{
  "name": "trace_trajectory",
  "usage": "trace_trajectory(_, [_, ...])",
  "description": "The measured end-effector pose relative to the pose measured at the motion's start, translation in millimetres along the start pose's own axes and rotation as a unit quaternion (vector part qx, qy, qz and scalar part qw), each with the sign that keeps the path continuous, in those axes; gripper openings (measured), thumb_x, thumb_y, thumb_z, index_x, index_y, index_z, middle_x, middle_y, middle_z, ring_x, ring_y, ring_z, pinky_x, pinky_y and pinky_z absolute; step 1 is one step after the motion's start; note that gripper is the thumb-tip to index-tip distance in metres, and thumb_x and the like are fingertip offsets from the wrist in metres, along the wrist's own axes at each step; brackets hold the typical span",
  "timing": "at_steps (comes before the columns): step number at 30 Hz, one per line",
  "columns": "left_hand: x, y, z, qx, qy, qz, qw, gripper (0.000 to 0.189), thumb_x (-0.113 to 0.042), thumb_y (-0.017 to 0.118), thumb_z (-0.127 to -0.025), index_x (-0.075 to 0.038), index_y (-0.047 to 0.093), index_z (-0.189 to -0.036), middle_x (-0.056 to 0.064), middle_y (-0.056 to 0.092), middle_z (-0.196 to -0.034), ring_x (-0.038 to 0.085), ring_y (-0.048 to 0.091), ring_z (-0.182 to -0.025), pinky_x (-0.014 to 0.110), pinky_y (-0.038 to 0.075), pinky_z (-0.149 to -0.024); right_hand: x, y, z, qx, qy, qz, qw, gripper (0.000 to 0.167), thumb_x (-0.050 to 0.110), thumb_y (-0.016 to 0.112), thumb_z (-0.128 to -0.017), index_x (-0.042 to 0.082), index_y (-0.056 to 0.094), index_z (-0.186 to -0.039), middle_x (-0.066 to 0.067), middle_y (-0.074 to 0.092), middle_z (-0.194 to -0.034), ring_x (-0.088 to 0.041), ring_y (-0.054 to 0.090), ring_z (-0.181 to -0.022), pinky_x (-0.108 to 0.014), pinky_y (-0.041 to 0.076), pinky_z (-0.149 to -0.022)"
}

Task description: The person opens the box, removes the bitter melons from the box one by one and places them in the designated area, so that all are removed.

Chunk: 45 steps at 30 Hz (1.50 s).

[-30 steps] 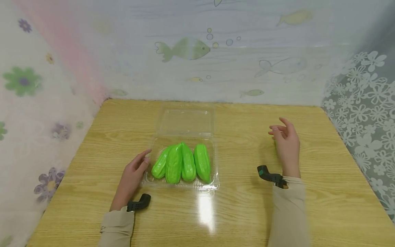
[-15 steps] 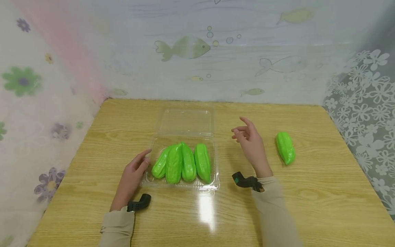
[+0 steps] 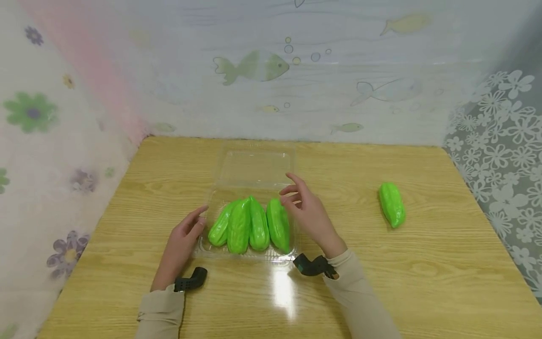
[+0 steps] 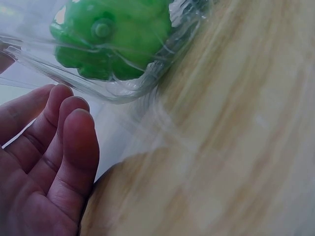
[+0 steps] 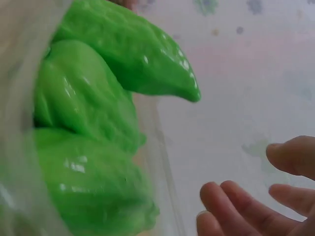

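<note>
Several glossy green bitter melons (image 3: pixel 239 228) lie side by side in a clear plastic clamshell box (image 3: pixel 292 256), its lid (image 3: pixel 256 167) folded back. My left hand (image 3: pixel 183 240) rests beside the box's left edge. In the left wrist view, its loosely bent fingers (image 4: pixel 78 147) lie at the clear wall, close to one melon's end (image 4: pixel 110 39). My right hand (image 3: pixel 311 214) hovers over the box's right side, thumb and fingers apart, overlapping the top of the rightmost bitter melon (image 3: pixel 277 228). In the right wrist view, its fingers (image 5: pixel 221 206) are separated from the melons (image 5: pixel 93 182) and hold nothing.
One more bitter melon (image 3: pixel 392 205) lies alone on the wooden table (image 3: pixel 449 263) at the right. A patterned curtain with fish (image 3: pixel 258 68) stands behind the table, with flowered cloth (image 3: pixel 31 113) on the left.
My right hand has moved left from over the lone bitter melon, across the table to the box, uncovering that melon. My left hand has stayed at the box's left edge.
</note>
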<state>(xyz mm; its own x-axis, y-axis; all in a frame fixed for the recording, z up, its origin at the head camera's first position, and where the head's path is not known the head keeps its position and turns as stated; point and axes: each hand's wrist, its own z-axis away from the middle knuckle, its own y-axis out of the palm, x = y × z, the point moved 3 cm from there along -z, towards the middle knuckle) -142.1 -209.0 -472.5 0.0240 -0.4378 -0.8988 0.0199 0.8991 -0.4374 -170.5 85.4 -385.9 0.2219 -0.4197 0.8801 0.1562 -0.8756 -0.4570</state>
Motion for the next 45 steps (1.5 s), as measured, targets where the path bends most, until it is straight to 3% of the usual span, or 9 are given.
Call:
trace_trajectory(3, [0.8, -0.1, -1.9, 0.000, 0.000, 0.002, 1.0000, 0.043, -0.049, 0.041, -0.090, -0.032, 0.044, -0.130, 0.003, 0.052, -0.105, 0.015, 0.046, -0.094, 0.029, 0.037, -0.081, -3.0, 9.8, -1.5, 0.034, -0.014, 0.031, 0.9988, 0.051, 0.030, 0.052, -0.090, 0.029, 0.031, -0.137, 0.000, 0.053, -0.114, -0.010, 0.054, -0.093, -0.031, 0.046, -0.076])
trace_trajectory(7, [-2.1, -1.4, -3.2, 0.003, 0.002, 0.002, 1.0000, 0.043, -0.047, 0.041, -0.091, -0.031, 0.044, -0.130, 0.003, 0.052, -0.104, 0.014, 0.046, -0.092, 0.027, 0.037, -0.080, -1.1, 19.8, 0.5, 0.076, -0.034, 0.091, 0.9924, 0.052, 0.033, 0.053, -0.089, 0.021, 0.034, -0.136, -0.003, 0.048, -0.121, -0.014, 0.052, -0.100, -0.033, 0.045, -0.077])
trace_trajectory(12, [-17.6, -3.0, 2.0, 0.002, 0.007, 0.003, 1.0000, 0.041, -0.038, 0.042, -0.094, -0.023, 0.045, -0.131, 0.007, 0.053, -0.104, 0.016, 0.046, -0.091, 0.026, 0.037, -0.078, -1.0, 29.6, 4.4, 0.111, -0.032, 0.191, 0.9749, 0.054, 0.036, 0.055, -0.088, 0.018, 0.036, -0.136, -0.006, 0.043, -0.126, -0.020, 0.048, -0.108, -0.036, 0.043, -0.081])
trace_trajectory(17, [-28.9, -3.2, 7.2, 0.001, 0.008, -0.002, 1.0000, 0.041, -0.037, 0.041, -0.094, -0.019, 0.045, -0.132, 0.009, 0.053, -0.104, 0.016, 0.046, -0.090, 0.024, 0.037, -0.077, 3.3, 41.6, 7.1, 0.122, -0.062, 0.261, 0.9557, 0.057, 0.038, 0.057, -0.086, 0.014, 0.038, -0.135, -0.008, 0.046, -0.126, -0.024, 0.043, -0.115, -0.040, 0.036, -0.091])
trace_trajectory(21, [-29.1, -3.9, 6.4, 0.001, 0.009, 0.000, 1.0000, 0.042, -0.037, 0.041, -0.094, -0.018, 0.045, -0.132, 0.009, 0.052, -0.103, 0.016, 0.046, -0.089, 0.024, 0.037, -0.076, 6.8, 48.5, 7.9, 0.124, -0.085, 0.279, 0.9484, 0.056, 0.037, 0.057, -0.086, 0.012, 0.040, -0.133, -0.007, 0.048, -0.125, -0.024, 0.043, -0.115, -0.040, 0.034, -0.093])
trace_trajectory(28, [-30.6, -2.8, 6.1, -0.002, 0.011, 0.005, 0.9999, 0.041, -0.035, 0.042, -0.094, -0.017, 0.046, -0.131, 0.011, 0.053, -0.104, 0.015, 0.046, -0.091, 0.023, 0.037, -0.078, 8.8, 59.1, 9.8, 0.134, -0.078, 0.256, 0.9541, 0.065, 0.034, 0.057, -0.087, 0.007, 0.028, -0.139, -0.010, 0.047, -0.128, -0.026, 0.042, -0.117, -0.039, 0.032, -0.096])
trace_trajectory(32, [-28.1, -2.6, 4.8, 0.000, 0.011, 0.006, 0.9999, 0.040, -0.035, 0.043, -0.094, -0.019, 0.046, -0.131, 0.010, 0.053, -0.107, 0.016, 0.046, -0.093, 0.024, 0.036, -0.079, 8.2, 65.1, 8.5, 0.115, -0.075, 0.246, 0.9596, 0.074, 0.036, 0.057, -0.086, 0.007, 0.018, -0.142, -0.011, 0.047, -0.128, -0.027, 0.044, -0.115, -0.038, 0.033, -0.096])
trace_trajectory(39, [-3.9, -1.0, -5.5, 0.002, 0.010, 0.007, 0.9999, 0.040, -0.043, 0.043, -0.092, -0.029, 0.047, -0.129, 0.004, 0.053, -0.107, 0.014, 0.046, -0.096, 0.027, 0.037, -0.082, 9.8, 71.9, 6.4, 0.085, -0.053, 0.156, 0.9827, 0.076, 0.035, 0.057, -0.086, 0.019, 0.011, -0.144, -0.006, 0.049, -0.127, -0.023, 0.043, -0.116, -0.039, 0.036, -0.093])
trace_trajectory(45, [4.3, 0.8, -6.3, -0.004, 0.018, 0.003, 0.9998, 0.040, -0.046, 0.042, -0.091, -0.032, 0.047, -0.128, 0.003, 0.052, -0.105, 0.015, 0.046, -0.094, 0.028, 0.037, -0.081, 9.2, 77.2, 7.0, 0.077, -0.055, 0.115, 0.9888, 0.070, 0.033, 0.059, -0.086, 0.021, 0.019, -0.143, -0.005, 0.051, -0.121, -0.020, 0.045, -0.114, -0.039, 0.036, -0.093])
